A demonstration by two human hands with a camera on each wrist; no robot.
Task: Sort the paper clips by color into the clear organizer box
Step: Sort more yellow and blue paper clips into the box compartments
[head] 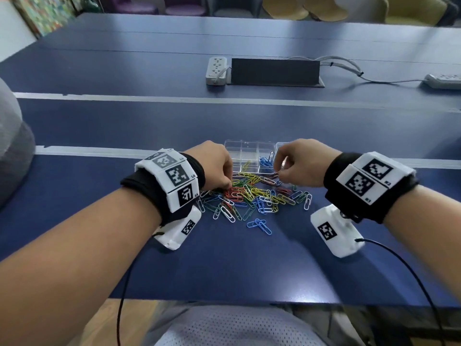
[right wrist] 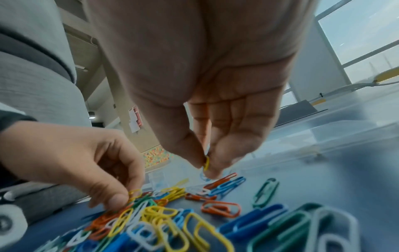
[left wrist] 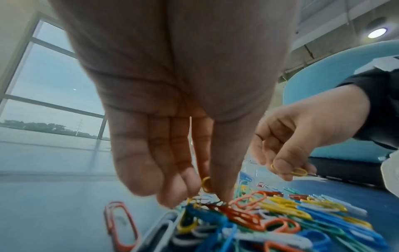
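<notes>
A heap of paper clips (head: 252, 196) in red, yellow, blue, green and white lies on the blue table (head: 99, 126). Just beyond it stands the clear organizer box (head: 245, 149), with yellow clips (head: 247, 165) in one compartment and blue clips (head: 265, 162) in the one beside it. My left hand (left wrist: 207, 189) reaches into the heap's left side and pinches a yellow clip (left wrist: 206, 185) between thumb and finger. My right hand (right wrist: 206, 166) hovers over the heap's far right edge, close to the box, pinching another yellow clip (right wrist: 206, 162).
A white power strip (head: 216, 70), a black cable flap (head: 274, 72) and a second power strip (head: 442, 81) with cables lie further back. A grey padded shape (head: 12, 146) is at the left. A few blue clips (head: 259, 224) lie apart, nearer me.
</notes>
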